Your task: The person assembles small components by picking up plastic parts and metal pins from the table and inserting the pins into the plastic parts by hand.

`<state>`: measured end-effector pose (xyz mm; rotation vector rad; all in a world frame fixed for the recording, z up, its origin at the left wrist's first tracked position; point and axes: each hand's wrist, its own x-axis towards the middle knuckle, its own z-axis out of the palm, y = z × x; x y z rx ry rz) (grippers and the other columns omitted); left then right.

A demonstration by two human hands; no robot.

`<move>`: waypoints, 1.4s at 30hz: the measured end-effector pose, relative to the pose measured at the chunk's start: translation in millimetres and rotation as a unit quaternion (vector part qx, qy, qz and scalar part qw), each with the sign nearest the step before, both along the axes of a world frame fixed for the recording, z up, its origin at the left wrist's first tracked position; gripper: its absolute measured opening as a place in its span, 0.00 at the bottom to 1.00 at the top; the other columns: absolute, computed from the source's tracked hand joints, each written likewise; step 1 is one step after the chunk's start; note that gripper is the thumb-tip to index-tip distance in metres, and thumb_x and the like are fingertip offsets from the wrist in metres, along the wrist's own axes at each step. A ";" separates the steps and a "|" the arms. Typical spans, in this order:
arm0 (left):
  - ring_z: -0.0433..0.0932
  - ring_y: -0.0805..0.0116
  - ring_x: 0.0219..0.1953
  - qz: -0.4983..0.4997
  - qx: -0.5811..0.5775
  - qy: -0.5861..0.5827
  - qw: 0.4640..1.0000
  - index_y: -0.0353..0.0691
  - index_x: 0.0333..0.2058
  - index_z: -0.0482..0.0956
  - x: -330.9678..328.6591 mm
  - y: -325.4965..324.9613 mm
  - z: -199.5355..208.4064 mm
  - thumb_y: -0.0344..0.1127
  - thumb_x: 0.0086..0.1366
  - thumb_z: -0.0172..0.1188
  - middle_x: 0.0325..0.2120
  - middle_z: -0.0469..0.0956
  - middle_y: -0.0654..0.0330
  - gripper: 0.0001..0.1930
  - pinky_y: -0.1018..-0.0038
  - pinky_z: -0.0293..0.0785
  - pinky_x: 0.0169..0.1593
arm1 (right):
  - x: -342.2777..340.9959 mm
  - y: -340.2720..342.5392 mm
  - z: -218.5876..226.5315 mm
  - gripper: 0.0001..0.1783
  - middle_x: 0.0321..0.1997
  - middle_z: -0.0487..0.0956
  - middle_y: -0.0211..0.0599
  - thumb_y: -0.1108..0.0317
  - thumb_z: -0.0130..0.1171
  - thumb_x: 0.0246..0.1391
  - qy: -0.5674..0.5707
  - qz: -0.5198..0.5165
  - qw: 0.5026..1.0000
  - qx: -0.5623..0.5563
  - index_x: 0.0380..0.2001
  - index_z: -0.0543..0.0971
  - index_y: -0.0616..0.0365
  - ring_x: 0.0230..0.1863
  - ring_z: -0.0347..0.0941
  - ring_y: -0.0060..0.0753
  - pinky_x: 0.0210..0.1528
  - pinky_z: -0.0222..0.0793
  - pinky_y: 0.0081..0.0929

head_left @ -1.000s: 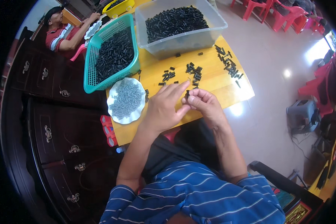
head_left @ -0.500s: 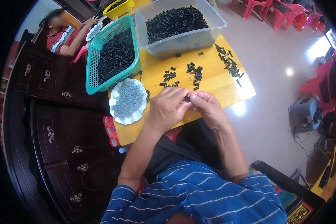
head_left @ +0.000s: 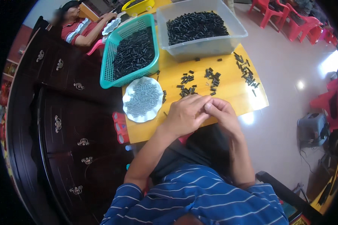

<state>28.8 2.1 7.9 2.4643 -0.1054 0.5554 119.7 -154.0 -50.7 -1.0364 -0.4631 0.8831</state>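
Note:
Above the near edge of the yellow table (head_left: 221, 105), my left hand (head_left: 184, 114) and my right hand (head_left: 224, 115) meet at their fingertips. Both are closed in a pinch, and the fingers cover whatever lies between them. Just beyond sit small heaps of short black cylindrical pieces (head_left: 213, 77), with another loose group (head_left: 187, 79) to their left. A white scalloped dish (head_left: 154, 114) left of my hands holds many small, clear or silvery pieces (head_left: 142, 95). At the table's right edge lie longer, thin-stemmed black pieces (head_left: 248, 75).
A green perforated basket (head_left: 108, 71) and a translucent tub (head_left: 199, 52), both full of black pieces, stand at the back. Dark drawers (head_left: 60, 123) line the left. Another person (head_left: 82, 30) sits at the far left near a yellow basin (head_left: 139, 7). Red chairs (head_left: 274, 15) stand far right.
The whole view has shifted, so the table things appear further right. The small black piece seen between my fingertips before is now hidden by them. My hands stay together.

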 end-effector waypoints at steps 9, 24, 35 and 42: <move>0.85 0.59 0.33 -0.012 -0.051 0.135 0.989 0.38 0.39 0.86 -35.0 40.8 7.4 0.25 0.60 0.64 0.31 0.85 0.52 0.08 0.67 0.79 0.37 | -2.8 4.4 -3.2 0.17 0.36 0.83 0.31 0.58 0.57 0.71 -0.086 0.109 0.986 -0.089 0.39 0.82 0.62 0.40 0.76 0.21 0.49 0.72 0.24; 0.84 0.55 0.37 0.062 0.045 -0.019 0.997 0.38 0.41 0.85 7.9 37.4 -31.9 0.29 0.59 0.65 0.35 0.84 0.53 0.10 0.65 0.80 0.41 | 18.3 -6.4 -3.5 0.12 0.36 0.84 0.32 0.59 0.56 0.71 0.073 -0.306 0.948 0.047 0.40 0.80 0.55 0.35 0.78 0.21 0.44 0.75 0.22; 0.82 0.54 0.37 0.076 0.116 0.011 0.990 0.41 0.35 0.83 58.7 -8.0 -72.7 0.33 0.59 0.68 0.32 0.81 0.56 0.07 0.59 0.79 0.38 | 21.4 -11.7 -1.9 0.12 0.37 0.84 0.33 0.58 0.57 0.70 0.082 -0.325 0.941 0.057 0.41 0.80 0.56 0.35 0.78 0.21 0.44 0.75 0.22; 0.82 0.55 0.32 0.066 0.068 0.019 0.995 0.39 0.33 0.82 51.0 -12.2 -67.6 0.31 0.59 0.68 0.29 0.81 0.55 0.05 0.60 0.78 0.35 | 23.1 -11.3 -2.3 0.11 0.38 0.83 0.32 0.60 0.57 0.70 0.079 -0.315 0.945 0.040 0.42 0.79 0.57 0.36 0.76 0.20 0.45 0.74 0.22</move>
